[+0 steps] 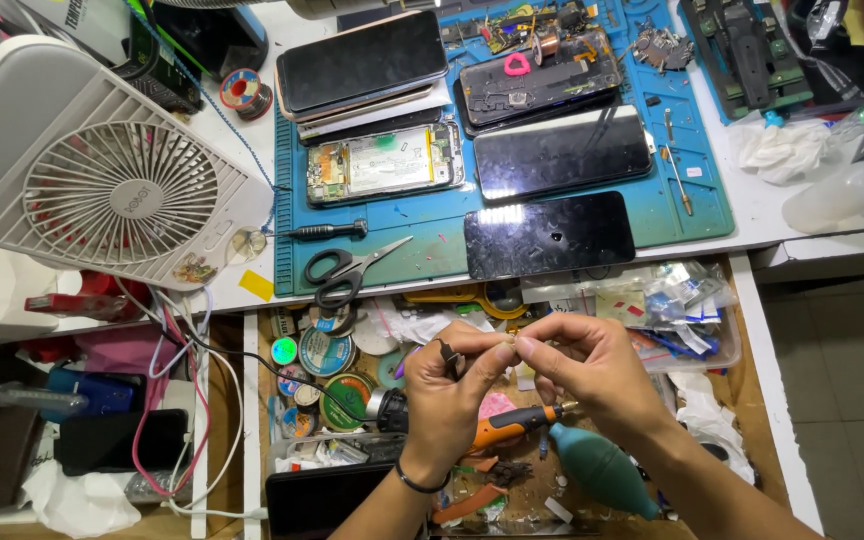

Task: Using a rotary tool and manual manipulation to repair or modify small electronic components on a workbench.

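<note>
Pinched between the fingertips of both hands, above an open drawer (252,420): a tiny pale part (508,343), too small to identify. Left hand (449,390) raised with thumb and forefinger closed on the part, a small dark piece (448,357) also tucked against its fingers, a thin black band at the wrist. Right hand (592,368) meeting it from the other side, thumb and forefinger grasping the same part, remaining fingers curled loosely.

Directly below the hands, inside the drawer: an orange-handled tool (512,425), a teal rubber air bulb (602,470), round tins (327,352) and rolls of tape. To the right, a clear plastic tray (722,350) of small bags and scraps.

Just beyond the drawer, on the bench: a blue work mat (692,215) carrying 1 dark phone screen (549,235) at its near edge, another screen (562,153) behind it, an opened phone (384,163) showing its battery, and a stack of phones (364,62) further back. Black-handled scissors (347,272) and a screwdriver (327,230) near the mat's left corner. Far left, a white desk fan (102,170) lying tilted, with tangled cables (187,400) beneath it.
</note>
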